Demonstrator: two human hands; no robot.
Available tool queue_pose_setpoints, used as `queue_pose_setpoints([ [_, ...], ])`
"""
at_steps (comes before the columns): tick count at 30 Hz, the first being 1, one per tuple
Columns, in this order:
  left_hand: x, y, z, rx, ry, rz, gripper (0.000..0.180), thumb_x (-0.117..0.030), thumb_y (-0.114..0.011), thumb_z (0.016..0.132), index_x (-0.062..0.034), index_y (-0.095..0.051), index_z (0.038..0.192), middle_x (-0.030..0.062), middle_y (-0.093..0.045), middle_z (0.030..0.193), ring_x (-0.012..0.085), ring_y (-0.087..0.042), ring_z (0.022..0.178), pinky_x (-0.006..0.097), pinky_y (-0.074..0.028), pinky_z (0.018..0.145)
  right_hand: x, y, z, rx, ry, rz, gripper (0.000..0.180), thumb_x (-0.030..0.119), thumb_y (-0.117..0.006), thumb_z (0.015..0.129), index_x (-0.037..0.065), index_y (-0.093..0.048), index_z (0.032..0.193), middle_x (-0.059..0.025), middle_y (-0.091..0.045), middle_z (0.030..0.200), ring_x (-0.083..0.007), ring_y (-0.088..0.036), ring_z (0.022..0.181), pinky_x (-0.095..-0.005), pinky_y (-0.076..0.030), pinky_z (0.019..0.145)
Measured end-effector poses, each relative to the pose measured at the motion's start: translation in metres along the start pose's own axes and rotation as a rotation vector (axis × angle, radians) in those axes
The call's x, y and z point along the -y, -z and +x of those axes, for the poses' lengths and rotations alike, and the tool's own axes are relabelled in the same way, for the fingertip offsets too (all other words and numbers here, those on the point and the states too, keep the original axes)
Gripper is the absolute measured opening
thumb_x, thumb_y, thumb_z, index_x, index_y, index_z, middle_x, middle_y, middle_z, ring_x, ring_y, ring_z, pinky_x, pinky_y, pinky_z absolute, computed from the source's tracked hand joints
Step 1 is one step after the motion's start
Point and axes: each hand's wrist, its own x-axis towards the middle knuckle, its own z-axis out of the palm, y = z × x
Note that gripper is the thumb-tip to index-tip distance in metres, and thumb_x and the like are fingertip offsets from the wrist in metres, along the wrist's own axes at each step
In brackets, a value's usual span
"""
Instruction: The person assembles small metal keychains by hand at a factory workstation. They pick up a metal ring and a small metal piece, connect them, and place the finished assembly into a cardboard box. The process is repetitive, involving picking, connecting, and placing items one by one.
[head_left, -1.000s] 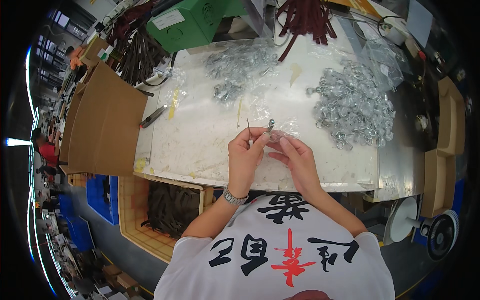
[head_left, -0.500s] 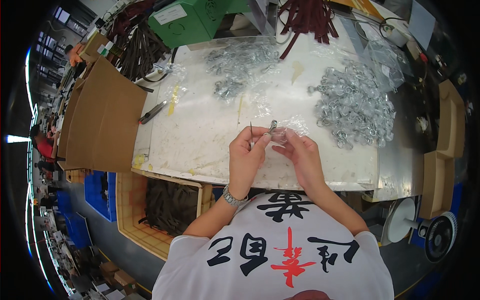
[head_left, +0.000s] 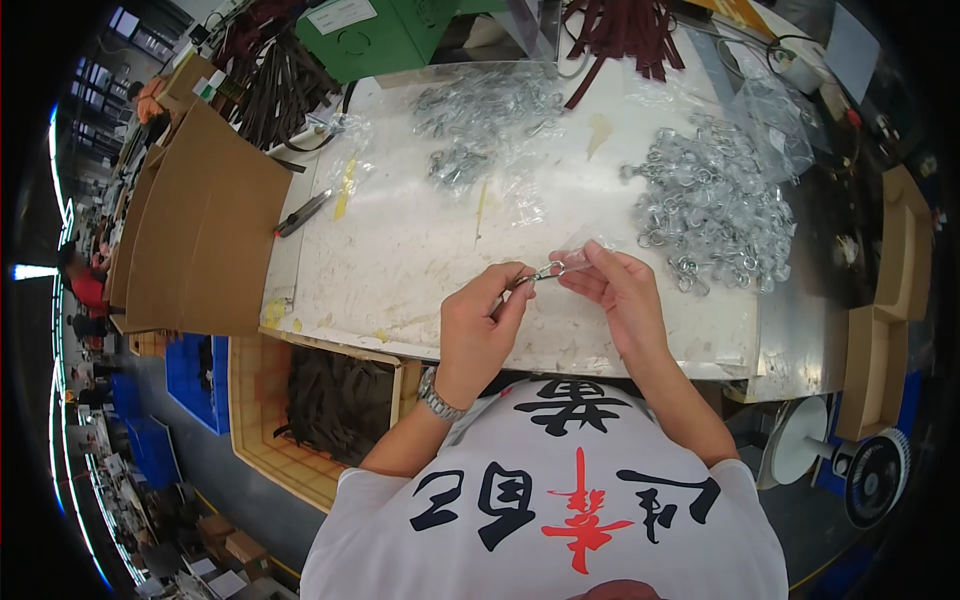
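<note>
A small shiny metal clasp (head_left: pixel 550 270) spans the gap between my hands above the white table (head_left: pixel 390 270). My left hand (head_left: pixel 478 320) is closed, pinching the clasp's near left end between thumb and fingers; something thin and dark shows there, too small to name. My right hand (head_left: pixel 628 295) pinches a small clear plastic bag (head_left: pixel 576 250) at the clasp's other end. Whether the clasp lies partly inside the bag I cannot tell. To the right lies a heap of bagged metal pieces (head_left: pixel 715 205). Farther off, a looser heap of bagged pieces (head_left: pixel 490 105) spreads out.
A utility knife (head_left: pixel 303 213) lies at the table's left, beside a cardboard box (head_left: pixel 205 220). Dark straps (head_left: pixel 285 95), maroon straps (head_left: pixel 628 40) and a green box (head_left: pixel 375 40) line the far side. A yellow crate (head_left: pixel 270 440) stands below left, a fan (head_left: pixel 880 478) below right.
My left hand has moved slightly left and nearer; the right has shifted right and turned. The clasp, upright before, now lies stretched between them. The thin dark point above my left fingers no longer shows.
</note>
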Motion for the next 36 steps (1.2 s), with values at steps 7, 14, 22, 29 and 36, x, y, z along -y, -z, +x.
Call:
queue_pose_setpoints([
  [7, 0.007, -0.003, 0.003, -0.083, -0.184, 0.140, 0.018, 0.001, -0.073, 0.095, -0.0024, -0.074, 0.113, 0.0075, -0.074, 0.089, 0.0088, -0.053, 0.059, 0.025, -0.043, 0.054, 0.002, -0.001, 0.001, 0.055, -0.042, -0.034, 0.028, 0.019, -0.061, 0.108, -0.006, -0.074, 0.111, -0.0184, -0.078, 0.110, -0.0272, -0.078, 0.102, -0.0373, -0.061, 0.098],
  [14, 0.016, -0.019, 0.002, -0.086, -0.262, 0.131, 0.018, 0.002, -0.074, 0.095, -0.0025, -0.074, 0.113, 0.0097, -0.075, 0.092, 0.0130, -0.058, 0.060, 0.027, -0.047, 0.055, -0.007, -0.005, -0.001, 0.046, -0.019, -0.069, 0.032, 0.022, -0.062, 0.108, -0.007, -0.073, 0.116, -0.0144, -0.078, 0.108, -0.0235, -0.077, 0.102, -0.0343, -0.059, 0.098],
  [22, 0.017, -0.026, 0.000, -0.102, -0.187, 0.063, 0.018, 0.000, -0.074, 0.096, -0.0030, -0.073, 0.113, 0.0098, -0.076, 0.090, 0.0122, -0.062, 0.062, 0.027, -0.048, 0.057, -0.005, -0.010, -0.006, 0.067, -0.112, 0.111, 0.031, 0.022, -0.062, 0.109, -0.005, -0.073, 0.121, -0.0126, -0.076, 0.118, -0.0178, -0.073, 0.110, -0.0357, -0.057, 0.102],
  [29, 0.012, -0.024, -0.001, -0.049, -0.056, 0.007, 0.013, -0.003, -0.076, 0.095, -0.0013, -0.072, 0.108, 0.0060, -0.076, 0.085, 0.0063, -0.059, 0.064, 0.023, -0.044, 0.056, -0.025, -0.011, -0.010, 0.117, -0.095, 0.076, 0.028, 0.020, -0.062, 0.110, -0.003, -0.075, 0.119, -0.0126, -0.076, 0.121, -0.0163, -0.072, 0.109, -0.0345, -0.056, 0.103],
  [36, 0.026, 0.018, 0.023, 0.188, 0.241, -0.279, 0.014, -0.011, -0.071, 0.101, 0.0013, -0.073, 0.108, 0.0006, -0.069, 0.076, 0.0018, -0.048, 0.060, 0.019, -0.035, 0.053, -0.005, -0.013, -0.014, 0.150, -0.047, -0.079, 0.032, 0.024, -0.062, 0.110, -0.005, -0.074, 0.113, -0.0138, -0.077, 0.104, -0.0145, -0.071, 0.084, -0.0309, -0.059, 0.082],
])
